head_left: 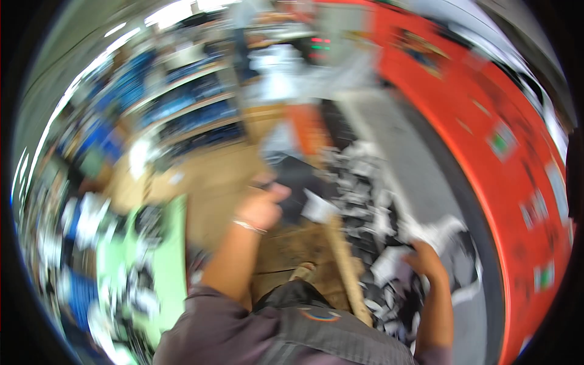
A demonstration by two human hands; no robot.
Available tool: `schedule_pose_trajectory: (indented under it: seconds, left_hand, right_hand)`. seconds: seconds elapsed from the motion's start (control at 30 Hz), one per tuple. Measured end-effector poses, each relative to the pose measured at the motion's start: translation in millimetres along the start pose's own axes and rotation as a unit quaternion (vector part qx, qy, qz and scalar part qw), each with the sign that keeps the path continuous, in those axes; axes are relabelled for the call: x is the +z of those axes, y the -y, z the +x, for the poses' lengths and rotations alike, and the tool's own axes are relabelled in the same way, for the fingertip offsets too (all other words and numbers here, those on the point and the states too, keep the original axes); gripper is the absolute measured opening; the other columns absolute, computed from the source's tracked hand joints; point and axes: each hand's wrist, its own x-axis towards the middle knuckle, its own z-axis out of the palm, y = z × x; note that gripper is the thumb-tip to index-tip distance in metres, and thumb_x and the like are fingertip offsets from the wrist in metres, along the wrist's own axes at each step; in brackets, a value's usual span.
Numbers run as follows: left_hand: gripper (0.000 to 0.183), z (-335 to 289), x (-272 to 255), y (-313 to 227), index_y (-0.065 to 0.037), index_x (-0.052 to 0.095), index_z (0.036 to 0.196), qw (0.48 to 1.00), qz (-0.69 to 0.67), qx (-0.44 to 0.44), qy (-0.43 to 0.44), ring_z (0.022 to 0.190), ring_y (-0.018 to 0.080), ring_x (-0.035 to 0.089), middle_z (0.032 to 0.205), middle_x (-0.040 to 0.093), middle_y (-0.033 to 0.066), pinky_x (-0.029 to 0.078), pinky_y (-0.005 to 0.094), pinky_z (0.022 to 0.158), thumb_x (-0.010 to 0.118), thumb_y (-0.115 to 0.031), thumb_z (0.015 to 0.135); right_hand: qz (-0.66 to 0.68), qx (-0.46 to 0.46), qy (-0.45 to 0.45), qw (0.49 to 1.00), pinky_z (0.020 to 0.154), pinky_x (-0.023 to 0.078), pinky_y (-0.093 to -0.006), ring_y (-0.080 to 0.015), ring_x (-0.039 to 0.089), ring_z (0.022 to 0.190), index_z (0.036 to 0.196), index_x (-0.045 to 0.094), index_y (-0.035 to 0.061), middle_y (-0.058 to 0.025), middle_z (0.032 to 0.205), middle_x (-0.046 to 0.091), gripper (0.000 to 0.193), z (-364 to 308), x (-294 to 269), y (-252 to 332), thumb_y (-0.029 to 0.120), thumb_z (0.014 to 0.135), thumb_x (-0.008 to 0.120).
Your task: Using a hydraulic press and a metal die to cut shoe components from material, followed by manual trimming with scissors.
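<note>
My left hand, with a bracelet at its wrist, is raised in the middle of the view, its fingers closed. A limp black piece, like cloth or thin sheet, hangs beside its fingertips and seems held there. Next to it shows a small white piece. On the right, my right hand reaches down to a heap of black and white scraps. Its fingers touch a whitish scrap, but blur hides whether they grip it.
A long red machine runs along the right, with a grey bed before it. A wooden rail edges the scrap heap. At left is a light green table with dark and white pieces. Shelves of blue stacks stand behind.
</note>
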Motion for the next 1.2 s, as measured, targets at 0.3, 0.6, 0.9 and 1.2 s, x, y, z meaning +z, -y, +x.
schedule_pose_trajectory:
  seconds: [0.3,0.6,0.9,1.2]
  left_hand:
    - [0.036,-213,-2,86,0.000,0.056,0.110,0.867,-0.396,0.032,0.301,0.092,0.0152,0.062,0.101,0.063,0.0061,0.050,0.0285,0.082,0.071,-0.001,0.078]
    - [0.031,-228,-54,68,0.000,0.059,0.099,0.898,-0.111,0.321,0.281,0.101,0.0178,0.057,0.097,0.063,0.0091,0.043,0.0326,0.089,0.073,-0.014,0.075]
    - [0.034,-271,-267,144,-0.001,0.058,0.110,0.927,-0.353,0.124,-0.024,0.081,0.0116,0.062,0.094,0.065,0.0051,0.053,0.0281,0.074,0.071,-0.004,0.079]
    - [0.062,-353,-554,243,0.003,0.047,0.123,0.758,-0.176,0.098,-0.621,0.106,0.0247,0.057,0.114,0.058,0.0167,0.043,0.0356,0.096,0.076,-0.022,0.075]
  right_hand:
    - [-0.246,-0.064,-0.154,0.955,0.082,0.046,-0.0491,-0.0462,0.059,0.094,0.126,0.051,-0.0010,-0.0310,0.101,0.061,0.062,-133,-15,33,0.041,0.082,0.063]
    - [0.351,-0.164,0.249,0.888,0.065,0.049,-0.0318,-0.0272,0.061,0.073,0.122,0.052,-0.0032,-0.0141,0.101,0.062,0.040,-158,71,262,0.011,0.085,0.059]
    - [0.228,-0.306,0.116,0.917,0.081,0.049,-0.0331,-0.0225,0.057,0.092,0.126,0.046,-0.0005,-0.0168,0.105,0.061,0.047,-82,160,333,0.010,0.083,0.062]
    - [-0.092,-0.183,-0.110,0.973,0.101,0.037,-0.0418,-0.0309,0.048,0.118,0.130,0.042,-0.0010,-0.0179,0.129,0.049,0.053,-21,149,321,0.033,0.091,0.055]
